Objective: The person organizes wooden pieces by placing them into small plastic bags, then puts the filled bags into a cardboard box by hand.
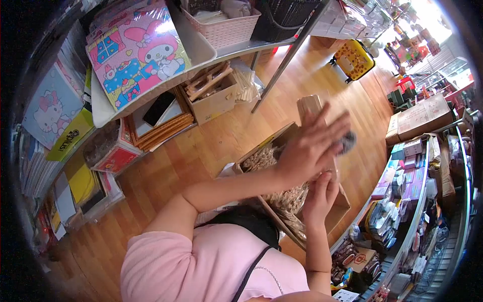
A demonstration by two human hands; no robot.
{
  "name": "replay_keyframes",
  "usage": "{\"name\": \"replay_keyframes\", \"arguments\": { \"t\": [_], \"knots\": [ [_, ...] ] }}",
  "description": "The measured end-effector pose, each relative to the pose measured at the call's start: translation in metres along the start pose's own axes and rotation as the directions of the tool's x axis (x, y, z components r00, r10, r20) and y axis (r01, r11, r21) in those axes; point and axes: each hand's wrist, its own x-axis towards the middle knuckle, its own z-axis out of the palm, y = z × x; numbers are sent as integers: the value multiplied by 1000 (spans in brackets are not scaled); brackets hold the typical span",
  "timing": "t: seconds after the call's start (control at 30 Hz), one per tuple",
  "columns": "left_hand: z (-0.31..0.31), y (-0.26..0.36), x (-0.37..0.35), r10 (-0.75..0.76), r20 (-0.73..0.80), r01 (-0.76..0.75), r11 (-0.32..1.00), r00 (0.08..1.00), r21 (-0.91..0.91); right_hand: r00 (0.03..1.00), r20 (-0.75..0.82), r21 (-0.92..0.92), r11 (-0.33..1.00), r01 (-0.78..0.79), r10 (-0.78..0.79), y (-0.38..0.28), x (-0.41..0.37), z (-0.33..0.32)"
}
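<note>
My left hand (313,148) reaches over a cardboard box (343,201), its upper fingers spread and blurred by motion. At its lower fingertips is a blurred, dark grey round thing (347,143), seemingly pinched there. Closer to me, my right hand (320,197) has thumb and fingers pressed together beside a raised tan strip of cardboard (309,106); whatever they pinch is too small to make out. Inside the box lie bundles of tan, braided, straw-like cord (261,160), partly covered by my left forearm.
A shelf on the left holds cartoon-printed folders (138,55) and a pink basket (226,26). Below stand wooden frames (163,128) and a carton (214,103). Packed shelves (397,201) line the right side. A yellow suitcase (354,60) stands on the wooden floor (279,83).
</note>
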Motion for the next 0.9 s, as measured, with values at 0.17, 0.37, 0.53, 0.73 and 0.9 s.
{"name": "replay_keyframes", "arguments": {
  "t": [0.17, 0.37, 0.53, 0.73, 0.9],
  "knots": [
    [-14, -37, 27, -244, -153, 245, 969, 958, -9, 969, 216, -287, 941, 178, -117, -31, -4, 21],
    [11, 16, -30, -226, -18, 206, 917, 974, -342, 997, -17, -182, 980, 74, -79, -8, 1, 4],
    [-1, 8, -6, 150, -63, -148, 988, 987, 33, 992, 32, -94, 988, 121, -119, -5, -1, 0],
    [-21, -30, 30, -96, -229, 96, 995, 969, -8, 966, 216, -260, 945, 201, -146, -38, -10, 23],
    [3, 14, -19, -30, 21, 33, 992, 999, -124, 999, 10, -98, 994, -43, 44, -14, -1, 3]
  ]
}}
